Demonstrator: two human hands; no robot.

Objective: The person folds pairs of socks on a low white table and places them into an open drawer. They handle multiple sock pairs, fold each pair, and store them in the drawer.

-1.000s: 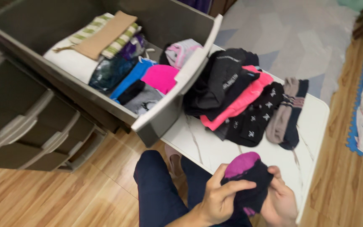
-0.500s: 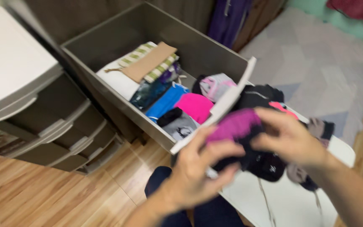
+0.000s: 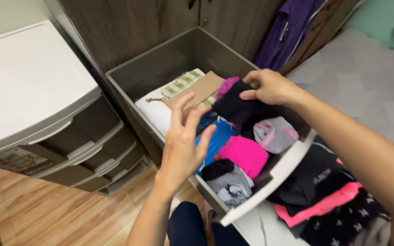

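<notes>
Wooden floor [image 3: 69,214], grey open drawer [image 3: 160,64] of folded clothes. Right hand [image 3: 270,86] pinches black-and-purple sock bundle [image 3: 235,105] over the drawer; left hand [image 3: 183,141] spread, empty, just beside it.

The far half of the grey drawer [image 3: 169,59] lies bare, open from above as far as its back wall. The near half is packed: folded white cloth [image 3: 153,107], blue roll [image 3: 217,139], pink roll [image 3: 247,155], grey sock bundle [image 3: 275,133] touch one another, leaving no gap. The white drawer front [image 3: 270,182] bars entry from the near side.
</notes>
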